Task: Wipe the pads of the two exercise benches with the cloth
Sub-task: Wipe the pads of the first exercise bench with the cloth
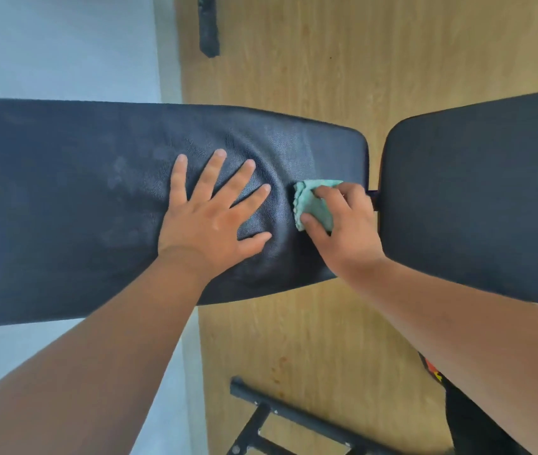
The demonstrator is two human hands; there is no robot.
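A long black bench pad (64, 205) runs across the view from the left edge to the middle. A second black pad (477, 198) sits just to its right, with a narrow gap between them. My left hand (215, 218) lies flat on the long pad with its fingers spread, pressing a dent into the leather. My right hand (343, 224) grips a folded light green cloth (313, 201) and presses it on the long pad near its right end.
Under the pads lie a wooden floor (310, 60) and a pale grey floor (48, 44) to the left. A black metal frame (280, 418) of the bench stands at the bottom. A black foot piece (208, 24) shows at the top.
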